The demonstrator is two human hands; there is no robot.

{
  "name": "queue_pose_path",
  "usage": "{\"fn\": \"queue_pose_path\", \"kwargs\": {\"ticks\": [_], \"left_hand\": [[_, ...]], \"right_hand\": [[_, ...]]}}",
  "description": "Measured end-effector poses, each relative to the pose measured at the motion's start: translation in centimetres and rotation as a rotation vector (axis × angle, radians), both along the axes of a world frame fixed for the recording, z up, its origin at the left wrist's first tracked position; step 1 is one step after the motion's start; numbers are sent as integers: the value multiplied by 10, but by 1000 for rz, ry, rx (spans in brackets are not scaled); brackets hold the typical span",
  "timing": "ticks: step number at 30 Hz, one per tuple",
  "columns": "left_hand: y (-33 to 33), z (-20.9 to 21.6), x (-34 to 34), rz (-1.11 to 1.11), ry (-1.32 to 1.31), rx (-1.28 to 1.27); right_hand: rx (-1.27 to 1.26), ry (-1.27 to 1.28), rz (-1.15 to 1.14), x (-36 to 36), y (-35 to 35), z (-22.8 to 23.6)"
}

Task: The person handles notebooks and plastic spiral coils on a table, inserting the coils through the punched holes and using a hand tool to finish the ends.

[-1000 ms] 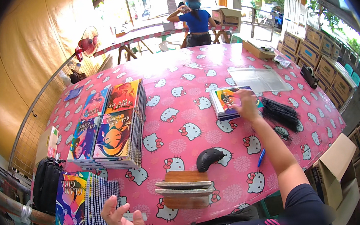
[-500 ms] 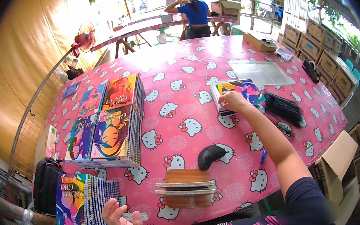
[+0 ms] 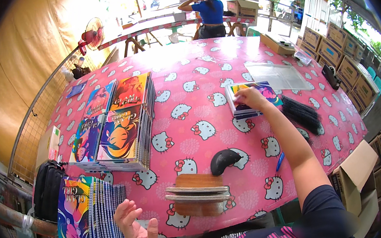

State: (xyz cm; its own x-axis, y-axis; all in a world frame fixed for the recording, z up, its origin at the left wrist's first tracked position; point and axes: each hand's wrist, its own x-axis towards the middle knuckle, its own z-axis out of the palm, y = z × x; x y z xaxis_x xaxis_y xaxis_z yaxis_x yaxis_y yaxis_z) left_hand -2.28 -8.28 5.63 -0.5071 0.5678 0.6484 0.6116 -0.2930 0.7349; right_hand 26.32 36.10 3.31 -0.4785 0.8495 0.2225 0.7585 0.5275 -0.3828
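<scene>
My right hand (image 3: 252, 98) is over a small stack of spiral notebooks (image 3: 268, 90) on the right half of the table. Its fingers are bent together at the top notebook's colourful cover, near the white left side; the fingertips are partly hidden. My left hand (image 3: 138, 227) is raised at the table's front edge, palm up with fingers apart, holding nothing. Beside it, a row of spiral notebooks (image 3: 74, 217) leans in a fanned line. Farther back, several piles of notebooks (image 3: 119, 135) with bright illustrated covers stand side by side.
A wooden block with ridges (image 3: 199, 182) and a black curved object (image 3: 224, 161) lie front centre. Black binding coils (image 3: 301, 115), a blue pen (image 3: 280, 161) and a clear plastic sheet (image 3: 278, 76) are on the right. An opened carton (image 3: 353, 167) flanks the table; a person (image 3: 210, 14) stands beyond.
The view has shifted slightly. My right hand stays at the small notebook stack, its fingers a little farther back over the cover. My left hand remains raised and open.
</scene>
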Motion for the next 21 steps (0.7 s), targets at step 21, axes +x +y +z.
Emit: {"fn": "queue_pose_path", "kwargs": {"ticks": [21], "left_hand": [[23, 11, 3, -544, -796, 90]], "right_hand": [[268, 844, 299, -58, -297, 41]]}}
